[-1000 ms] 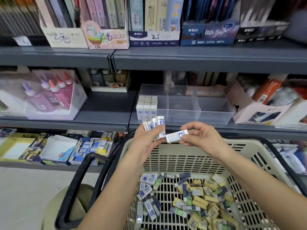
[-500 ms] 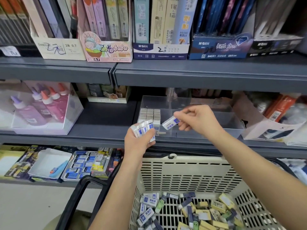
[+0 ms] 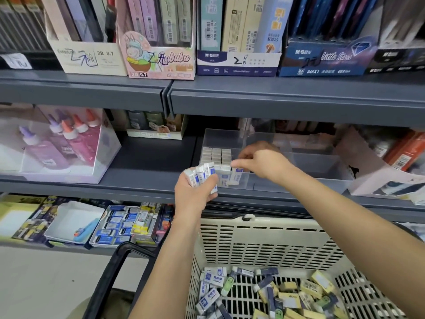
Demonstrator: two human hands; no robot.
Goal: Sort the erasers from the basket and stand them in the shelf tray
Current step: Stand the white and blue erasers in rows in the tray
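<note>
The right hand pinches one white-and-blue eraser by its top end, long axis upright, already lowered inside the clear shelf tray at its near wall. Directly left of it and touching, or nearly so, stand the rows of erasers already placed. The coming move seems to turn on keeping it vertical and snug against that block's near right corner. The left hand, nearer and lower left, is clenched around a fanned stack of spare erasers, just outside the tray. Below, the basket holds many more.
</note>
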